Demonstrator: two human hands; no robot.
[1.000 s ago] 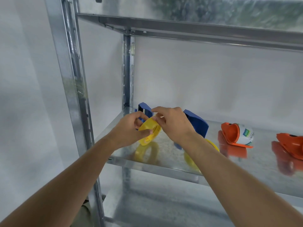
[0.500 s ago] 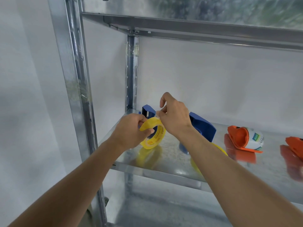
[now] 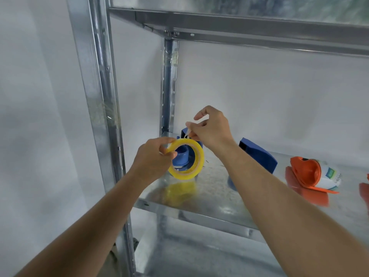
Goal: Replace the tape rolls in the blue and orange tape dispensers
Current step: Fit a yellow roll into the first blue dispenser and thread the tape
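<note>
We see the yellow ring-shaped roll of clear tape (image 3: 187, 159) held just above the galvanized metal shelf (image 3: 215, 188), near the shelf's left end. The left hand (image 3: 153, 158) grips the roll at its nine o'clock edge, thumb on the outer face and fingers curled through the core. The right hand (image 3: 211, 130), at one o'clock from the roll, pinches the loose end of the tape (image 3: 187, 134) between thumb and forefinger, lifted a little off the roll's top.

Through the roll's hole we see a blue plastic dispenser hub (image 3: 180, 155), part of a blue dispenser piece standing behind the roll. At three o'clock from the roll lies a blue wedge-shaped plastic dispenser body (image 3: 259, 154) on the shelf, partly hidden by the right forearm. Farther toward three o'clock rests an orange plastic tape dispenser (image 3: 305, 172) tipped on its side, with a white labelled roll (image 3: 329, 175) seated in it. Another orange piece (image 3: 367, 176) shows at the right border; we cannot tell what it is.

The shelf surface is shiny and mirrors the yellow roll and the orange dispenser. Its front lip runs from seven o'clock toward four o'clock below the hands. A slotted steel upright (image 3: 99, 108) stands at the left, another upright (image 3: 169, 84) at the back corner, and an upper metal shelf (image 3: 239, 25) crosses at twelve o'clock. Pale grey walls enclose the rack behind and to the left. Bare shelf lies in front of the roll and between the blue body and the orange dispenser.
</note>
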